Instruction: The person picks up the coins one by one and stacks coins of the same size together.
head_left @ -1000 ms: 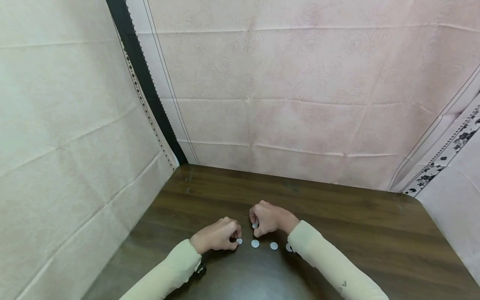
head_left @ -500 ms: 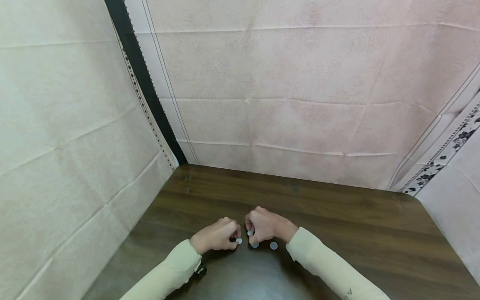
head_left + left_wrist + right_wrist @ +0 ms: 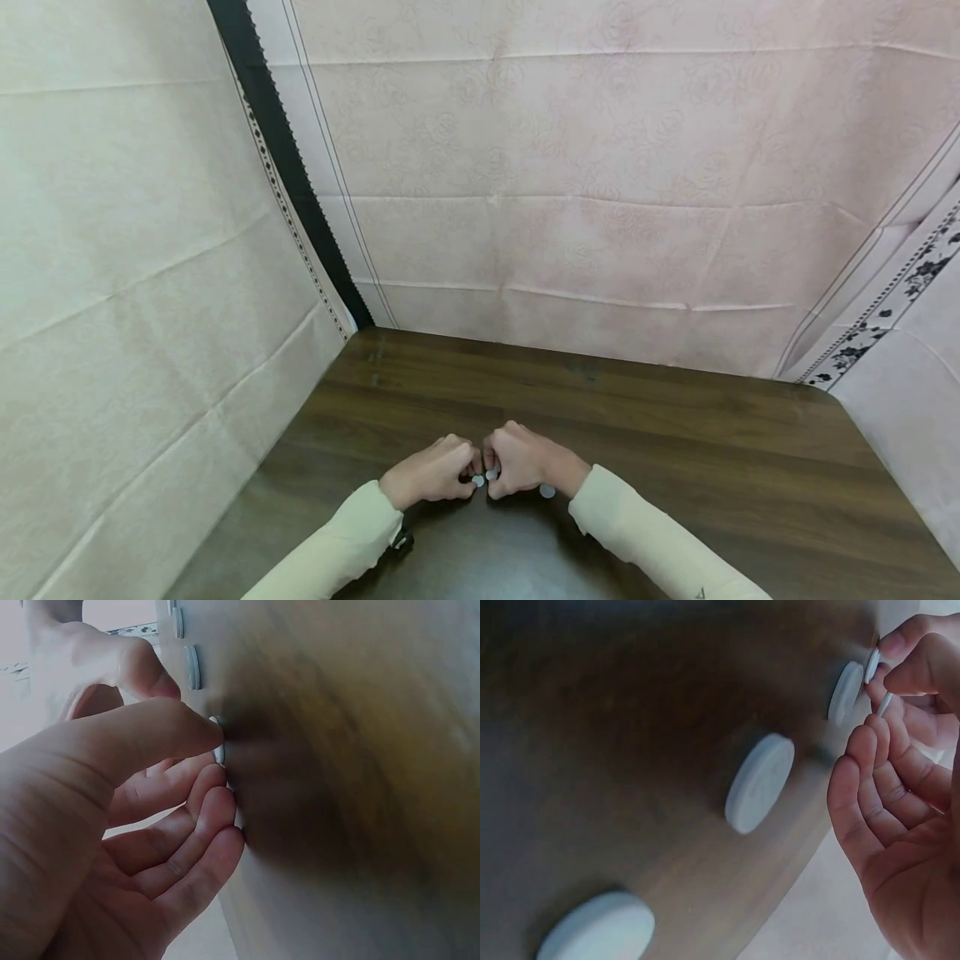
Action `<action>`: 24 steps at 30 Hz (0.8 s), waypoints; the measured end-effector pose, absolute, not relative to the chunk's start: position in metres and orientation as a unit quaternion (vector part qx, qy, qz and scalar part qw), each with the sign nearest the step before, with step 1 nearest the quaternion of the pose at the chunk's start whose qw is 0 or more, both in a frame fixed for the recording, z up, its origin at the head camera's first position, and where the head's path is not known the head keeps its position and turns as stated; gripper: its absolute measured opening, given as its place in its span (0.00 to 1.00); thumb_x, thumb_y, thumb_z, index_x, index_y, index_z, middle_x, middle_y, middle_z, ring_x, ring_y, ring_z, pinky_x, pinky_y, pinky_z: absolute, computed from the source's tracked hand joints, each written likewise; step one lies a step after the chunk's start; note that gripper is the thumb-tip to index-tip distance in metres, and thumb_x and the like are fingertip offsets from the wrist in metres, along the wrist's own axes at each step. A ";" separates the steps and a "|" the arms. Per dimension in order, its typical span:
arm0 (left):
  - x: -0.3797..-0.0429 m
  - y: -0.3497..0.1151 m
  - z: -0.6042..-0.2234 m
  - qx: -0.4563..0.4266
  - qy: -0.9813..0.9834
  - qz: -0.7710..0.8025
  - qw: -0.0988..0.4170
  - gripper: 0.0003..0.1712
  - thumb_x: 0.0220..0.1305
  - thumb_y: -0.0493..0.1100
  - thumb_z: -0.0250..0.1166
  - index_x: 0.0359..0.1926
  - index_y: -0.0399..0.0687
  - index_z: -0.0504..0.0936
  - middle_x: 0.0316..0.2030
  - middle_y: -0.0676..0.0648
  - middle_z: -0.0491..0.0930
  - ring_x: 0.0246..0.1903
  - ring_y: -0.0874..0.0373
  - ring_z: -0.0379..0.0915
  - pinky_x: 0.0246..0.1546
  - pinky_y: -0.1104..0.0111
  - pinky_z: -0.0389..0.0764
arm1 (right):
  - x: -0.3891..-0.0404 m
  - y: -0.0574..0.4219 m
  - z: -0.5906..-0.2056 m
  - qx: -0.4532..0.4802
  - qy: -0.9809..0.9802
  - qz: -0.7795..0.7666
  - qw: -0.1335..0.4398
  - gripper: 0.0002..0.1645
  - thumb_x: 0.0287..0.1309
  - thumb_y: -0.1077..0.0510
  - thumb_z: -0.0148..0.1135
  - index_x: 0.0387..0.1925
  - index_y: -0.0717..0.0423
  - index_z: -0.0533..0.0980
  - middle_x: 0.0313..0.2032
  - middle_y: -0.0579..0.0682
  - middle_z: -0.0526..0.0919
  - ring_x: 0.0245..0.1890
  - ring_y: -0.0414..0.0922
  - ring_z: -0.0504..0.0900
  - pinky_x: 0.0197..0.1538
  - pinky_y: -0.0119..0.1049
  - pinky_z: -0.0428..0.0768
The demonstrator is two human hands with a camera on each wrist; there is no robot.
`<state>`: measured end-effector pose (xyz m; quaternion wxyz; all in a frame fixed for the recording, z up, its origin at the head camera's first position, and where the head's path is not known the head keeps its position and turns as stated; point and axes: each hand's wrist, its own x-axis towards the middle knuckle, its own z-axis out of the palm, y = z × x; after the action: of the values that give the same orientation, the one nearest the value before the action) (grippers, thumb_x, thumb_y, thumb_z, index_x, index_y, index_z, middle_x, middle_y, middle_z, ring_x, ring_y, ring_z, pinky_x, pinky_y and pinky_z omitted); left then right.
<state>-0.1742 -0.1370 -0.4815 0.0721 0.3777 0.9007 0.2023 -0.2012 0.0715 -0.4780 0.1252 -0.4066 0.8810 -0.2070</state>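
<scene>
Near the front middle of the table [image 3: 637,408], my left hand [image 3: 433,471] pinches a white disc [image 3: 478,481] by its edge, down at the tabletop. Close on its right, my right hand [image 3: 522,461] holds another white disc [image 3: 491,475] between thumb and fingers. In the right wrist view that second disc [image 3: 885,704] looks raised off the wood, slightly apart from the left hand's disc [image 3: 872,666]. Several more white discs lie flat in a row under and beside my right hand; the nearest [image 3: 845,694] is hidden from the head view.
One loose disc [image 3: 547,492] shows beside the right wrist, and further ones [image 3: 760,784] [image 3: 596,930] continue the row. Pale cloth [image 3: 600,183] hangs behind the table and at both sides. A dark band [image 3: 307,183] runs down the back left corner.
My right hand has moved left and toward me with its disc, up close to the left hand. It now covers a disc seen earlier in the row. The left hand has stayed put.
</scene>
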 end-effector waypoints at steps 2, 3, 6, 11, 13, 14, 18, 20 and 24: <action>-0.174 -0.137 -0.482 0.373 0.902 0.205 0.076 0.08 0.59 0.33 0.72 0.26 0.45 0.82 0.23 0.47 0.81 0.22 0.72 0.61 0.24 0.78 0.65 | -0.200 0.070 -0.479 -0.407 0.881 -0.206 0.123 0.12 0.48 0.55 0.79 0.31 0.49 0.81 0.26 0.37 0.81 0.22 0.29 0.76 0.29 0.24 0.77; -0.173 -0.137 -0.482 0.371 0.902 0.205 0.077 0.09 0.59 0.33 0.72 0.25 0.45 0.81 0.23 0.45 0.81 0.21 0.71 0.60 0.23 0.78 0.64 | -0.200 0.070 -0.480 -0.407 0.881 -0.207 0.122 0.12 0.48 0.55 0.79 0.31 0.49 0.81 0.26 0.37 0.81 0.22 0.29 0.76 0.29 0.24 0.77; -0.173 -0.137 -0.482 0.367 0.903 0.208 0.078 0.12 0.59 0.33 0.72 0.24 0.47 0.79 0.23 0.46 0.80 0.21 0.71 0.59 0.23 0.78 0.63 | -0.198 0.068 -0.481 -0.405 0.881 -0.211 0.123 0.12 0.49 0.55 0.79 0.30 0.49 0.81 0.24 0.36 0.79 0.21 0.29 0.75 0.28 0.24 0.77; -0.171 -0.136 -0.482 0.354 0.906 0.215 0.083 0.15 0.61 0.33 0.72 0.22 0.48 0.77 0.19 0.56 0.69 0.20 0.70 0.58 0.22 0.77 0.62 | -0.197 0.065 -0.482 -0.399 0.882 -0.217 0.121 0.11 0.50 0.55 0.78 0.29 0.50 0.81 0.23 0.36 0.79 0.19 0.29 0.74 0.26 0.24 0.76; -0.170 -0.136 -0.482 0.350 0.907 0.218 0.082 0.16 0.61 0.33 0.72 0.21 0.48 0.76 0.19 0.59 0.65 0.19 0.70 0.57 0.21 0.77 0.61 | -0.196 0.064 -0.482 -0.396 0.883 -0.222 0.119 0.11 0.50 0.56 0.78 0.29 0.50 0.80 0.22 0.36 0.78 0.19 0.29 0.74 0.25 0.24 0.75; -0.169 -0.136 -0.481 0.349 0.908 0.219 0.080 0.16 0.61 0.33 0.72 0.21 0.47 0.76 0.19 0.60 0.64 0.19 0.70 0.57 0.21 0.77 0.61 | -0.196 0.064 -0.482 -0.394 0.883 -0.225 0.118 0.11 0.50 0.56 0.78 0.28 0.50 0.80 0.22 0.36 0.78 0.18 0.29 0.73 0.25 0.24 0.75; -0.167 -0.135 -0.481 0.347 0.909 0.219 0.070 0.13 0.60 0.31 0.72 0.22 0.42 0.78 0.19 0.61 0.62 0.20 0.69 0.56 0.22 0.77 0.61 | -0.193 0.063 -0.482 -0.384 0.884 -0.239 0.116 0.11 0.48 0.57 0.78 0.27 0.51 0.80 0.21 0.36 0.78 0.17 0.29 0.72 0.24 0.24 0.74; -0.166 -0.135 -0.482 0.343 0.910 0.221 0.067 0.12 0.60 0.31 0.72 0.23 0.39 0.79 0.19 0.60 0.62 0.20 0.68 0.56 0.23 0.76 0.60 | -0.192 0.062 -0.483 -0.379 0.885 -0.244 0.116 0.11 0.48 0.57 0.78 0.26 0.50 0.80 0.21 0.36 0.78 0.17 0.29 0.72 0.23 0.24 0.74; -0.164 -0.134 -0.481 0.334 0.913 0.224 0.070 0.13 0.62 0.30 0.71 0.23 0.37 0.77 0.19 0.59 0.60 0.21 0.67 0.54 0.23 0.75 0.59 | -0.192 0.061 -0.486 -0.374 0.887 -0.248 0.111 0.11 0.48 0.57 0.79 0.25 0.49 0.80 0.21 0.36 0.78 0.17 0.29 0.72 0.23 0.24 0.73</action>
<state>-0.1637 -0.1338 -0.4812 0.0699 0.3338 0.9130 0.2239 -0.1918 0.0609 -0.4861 0.1106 -0.3743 0.8868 -0.2476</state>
